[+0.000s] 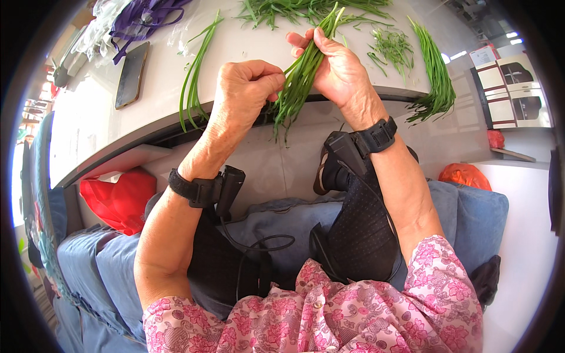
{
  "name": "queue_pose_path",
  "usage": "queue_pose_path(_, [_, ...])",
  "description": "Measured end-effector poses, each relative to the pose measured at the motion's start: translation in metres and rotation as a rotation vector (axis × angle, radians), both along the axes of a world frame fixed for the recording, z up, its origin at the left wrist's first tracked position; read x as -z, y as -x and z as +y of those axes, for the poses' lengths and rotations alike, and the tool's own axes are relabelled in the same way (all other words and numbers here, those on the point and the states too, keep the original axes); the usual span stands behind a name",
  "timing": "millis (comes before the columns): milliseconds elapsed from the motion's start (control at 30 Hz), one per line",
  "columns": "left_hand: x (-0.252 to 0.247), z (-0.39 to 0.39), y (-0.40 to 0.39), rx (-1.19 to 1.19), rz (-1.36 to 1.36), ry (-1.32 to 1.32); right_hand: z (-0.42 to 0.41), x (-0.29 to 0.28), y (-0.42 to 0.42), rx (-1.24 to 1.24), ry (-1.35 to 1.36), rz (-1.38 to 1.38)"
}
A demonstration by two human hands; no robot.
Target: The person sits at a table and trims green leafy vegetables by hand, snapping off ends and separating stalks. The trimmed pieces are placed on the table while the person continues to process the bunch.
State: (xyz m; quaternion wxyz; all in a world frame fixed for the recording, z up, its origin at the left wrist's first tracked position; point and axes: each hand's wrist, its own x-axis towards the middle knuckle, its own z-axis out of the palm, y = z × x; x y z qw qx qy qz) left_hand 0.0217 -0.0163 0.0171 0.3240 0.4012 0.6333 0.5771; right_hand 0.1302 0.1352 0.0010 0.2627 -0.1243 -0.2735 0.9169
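Observation:
My right hand holds a bunch of green chives, probably garlic chives, above the table's near edge. The pale stem ends point away from me, and the leaf tips hang down over the edge. My left hand is at the left side of this bunch, thumb and fingers pinched together where a chive blade meets the fingertips. What lies inside the pinch is mostly hidden. A few loose chives lie on the white table to the left. Another neat bunch rests at the right, its tips drooping past the edge.
A larger chive heap is at the back, with a pile of trimmed scraps nearer right. A smartphone, a purple bag and clear plastic lie left. Below are a red bag and a blue-covered sofa.

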Motion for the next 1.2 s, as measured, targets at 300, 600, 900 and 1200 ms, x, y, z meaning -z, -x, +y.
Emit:
queue_pose_path(300, [-0.007,-0.001,-0.003,-0.131,-0.041,-0.067,-0.002,-0.009,-0.001,0.02,-0.089,-0.135])
queue_pose_path(600, [-0.013,-0.005,-0.002,-0.155,0.033,-0.075,-0.005,-0.014,-0.001,0.026,-0.123,-0.194])
queue_pose_path(900, [-0.018,-0.008,0.001,-0.035,-0.124,-0.017,-0.007,-0.016,0.0,0.033,-0.162,-0.23])
queue_pose_path(1200, [-0.002,-0.002,0.01,-0.04,-0.416,-0.033,-0.01,-0.018,0.0,-0.03,-0.199,-0.249])
